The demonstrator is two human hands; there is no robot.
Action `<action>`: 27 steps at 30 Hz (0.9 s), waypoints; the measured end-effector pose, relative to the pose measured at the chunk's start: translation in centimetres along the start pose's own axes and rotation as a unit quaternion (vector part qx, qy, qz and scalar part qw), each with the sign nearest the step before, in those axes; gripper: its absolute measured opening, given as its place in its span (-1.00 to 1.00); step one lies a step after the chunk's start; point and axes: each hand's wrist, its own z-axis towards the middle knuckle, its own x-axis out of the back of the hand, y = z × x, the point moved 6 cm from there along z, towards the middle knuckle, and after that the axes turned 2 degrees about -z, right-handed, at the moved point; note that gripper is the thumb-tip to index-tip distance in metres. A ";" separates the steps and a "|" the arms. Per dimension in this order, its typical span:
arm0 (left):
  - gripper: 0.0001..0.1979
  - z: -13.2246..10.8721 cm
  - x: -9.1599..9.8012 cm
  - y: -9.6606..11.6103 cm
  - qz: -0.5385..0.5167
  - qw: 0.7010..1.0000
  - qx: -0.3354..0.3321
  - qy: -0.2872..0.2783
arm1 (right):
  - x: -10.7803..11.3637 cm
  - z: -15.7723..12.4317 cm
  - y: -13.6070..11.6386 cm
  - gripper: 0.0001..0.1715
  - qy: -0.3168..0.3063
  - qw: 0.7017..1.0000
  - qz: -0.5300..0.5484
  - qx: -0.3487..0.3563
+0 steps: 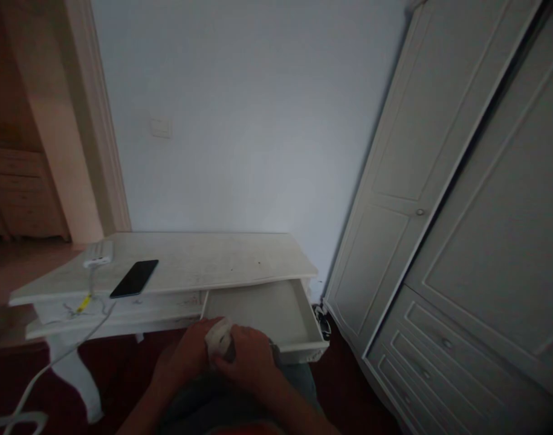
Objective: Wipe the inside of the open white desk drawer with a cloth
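Your left hand [197, 343] and right hand [249, 355] meet on a crumpled white cloth [219, 337], each grip closed upon it. The cloth lies between your fingers at the near left part of the pulled-out drawer [267, 311]; whether it is over the drawer or just short of its front, you cannot tell. The drawer extends from the right half of the white desk [222, 257], its pale floor and side walls exposed. On the desktop, to your left, a dark phone [135, 279] reaches the front edge; near it stands a white box-shaped device [98, 254], from which a white cable [92, 331] hangs over the front. To your right, the wardrobe [394, 175] has its lower drawers [405, 357] shut, their contents hidden.
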 end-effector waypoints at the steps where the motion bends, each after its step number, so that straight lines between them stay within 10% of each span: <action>1: -0.43 0.0 0.0 -0.3 -0.017 1.000 0.011 0.003 | -0.2 0.4 -0.8 -0.38 -0.009 1.000 -0.001 0.006; 6: -0.50 0.2 0.0 -0.1 -0.006 1.000 -0.007 0.008 | 0.8 1.2 0.4 -0.36 -0.041 0.997 -0.047 -0.038; 14: -0.53 -0.1 -0.5 0.2 0.007 0.999 -0.024 0.027 | 6.8 -2.8 15.5 -0.36 -0.050 0.960 -0.150 -0.231; 17: -0.54 0.0 -0.6 0.3 0.003 0.999 -0.044 0.020 | 7.7 -3.9 17.5 -0.33 -0.030 0.956 -0.157 -0.248; 27: -0.34 0.5 -1.0 -1.1 -0.065 0.994 -0.036 0.079 | 1.6 1.0 3.1 -0.35 -0.007 0.992 -0.094 -0.079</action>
